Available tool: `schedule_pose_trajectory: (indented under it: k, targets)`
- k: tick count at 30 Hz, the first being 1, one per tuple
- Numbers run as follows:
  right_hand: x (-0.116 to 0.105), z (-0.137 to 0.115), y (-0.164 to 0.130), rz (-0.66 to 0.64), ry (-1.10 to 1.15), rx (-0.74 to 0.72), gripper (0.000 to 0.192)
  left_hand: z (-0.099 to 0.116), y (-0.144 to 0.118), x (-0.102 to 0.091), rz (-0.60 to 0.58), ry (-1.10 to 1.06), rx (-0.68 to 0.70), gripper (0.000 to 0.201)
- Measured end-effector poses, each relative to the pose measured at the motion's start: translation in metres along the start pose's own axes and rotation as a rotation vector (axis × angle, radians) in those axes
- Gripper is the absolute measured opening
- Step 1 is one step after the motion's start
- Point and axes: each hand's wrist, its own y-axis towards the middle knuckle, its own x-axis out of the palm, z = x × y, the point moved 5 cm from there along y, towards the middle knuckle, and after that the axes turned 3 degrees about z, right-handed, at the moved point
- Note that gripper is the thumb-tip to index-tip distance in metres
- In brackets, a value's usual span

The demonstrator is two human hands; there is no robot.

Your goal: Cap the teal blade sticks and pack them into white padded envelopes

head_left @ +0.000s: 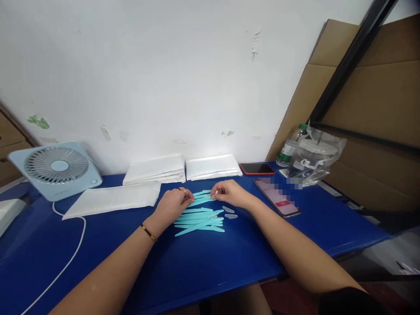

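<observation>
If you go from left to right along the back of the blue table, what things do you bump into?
Pale blue square desk fan → flat white packet lying in front → two stacks of white packets by the wall → dark phone in a red case → clear plastic bottle with a green cap → crinkled clear plastic bag.

A white wall point(183, 74) fills most of the view — flat, matte, marked with small chips and a few greenish smears near its lower part. Against it stands a glossy blue worktop point(229, 258), its front edge running across the bottom of the frame. At the right, large sheets of brown cardboard point(377, 131) lean against the wall, crossed by a slanting black bar point(354, 57). More brown cardboard point(8, 144) shows at the far left edge. The light is even and soft — shadows on the worktop are faint. Below the right end, a patch of pale floor point(387, 258) is visible.
</observation>
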Motion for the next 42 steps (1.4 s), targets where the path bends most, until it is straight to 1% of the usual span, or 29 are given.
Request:
schedule_pose_trajectory:
  k: [1,2,3,6,7,9,11,13,16,19,27,34,39,42]
  targets:
    - [-0.005,0.002,-0.001,0.026,-0.025,0.015,0.018,0.0,0.0,-0.002,0.011,0.01,0.003,0.018]
    - [-0.011,0.004,-0.004,0.025,-0.046,0.026,0.018,0.0,-0.001,-0.004,0.008,0.019,0.011,0.019]
    - [-0.015,0.006,-0.006,-0.01,-0.064,0.035,0.019,0.0,-0.002,-0.005,-0.013,0.026,0.022,0.019]
    - [-0.019,0.01,-0.018,-0.245,-0.124,0.075,0.023,0.001,-0.006,-0.003,-0.133,0.048,0.055,0.018]
    - [-0.019,0.012,-0.021,-0.303,-0.15,0.094,0.024,0.001,-0.007,-0.002,-0.165,0.055,0.055,0.017]
    - [-0.017,0.014,-0.023,-0.346,-0.197,0.129,0.022,-0.001,-0.009,0.001,-0.196,0.067,0.042,0.015]
    - [-0.013,0.014,-0.023,-0.346,-0.213,0.143,0.018,-0.002,-0.009,0.005,-0.204,0.055,0.023,0.015]
    - [-0.01,0.014,-0.021,-0.335,-0.175,0.151,0.016,-0.004,-0.009,0.007,-0.196,0.021,0.0,0.017]
    - [-0.009,0.011,-0.019,-0.303,-0.023,0.161,0.02,-0.008,-0.007,0.007,-0.156,-0.026,-0.041,0.018]
    - [-0.009,0.006,-0.018,-0.268,0.08,0.13,0.024,-0.01,-0.006,0.005,-0.109,-0.043,-0.052,0.019]
    - [-0.002,-0.004,-0.014,-0.237,0.11,0.045,0.028,-0.005,-0.005,0.002,-0.094,-0.042,-0.044,0.019]
    - [-0.009,-0.003,-0.016,-0.224,0.11,0.06,0.027,-0.008,-0.006,0.0,-0.077,-0.049,-0.044,0.019]
    - [0.003,-0.007,-0.013,-0.235,0.13,0.024,0.028,-0.002,-0.006,0.002,-0.071,-0.062,-0.029,0.018]
    - [0.012,-0.008,-0.007,-0.19,0.081,0.005,0.026,0.004,-0.003,0.004,-0.046,-0.037,-0.004,0.016]
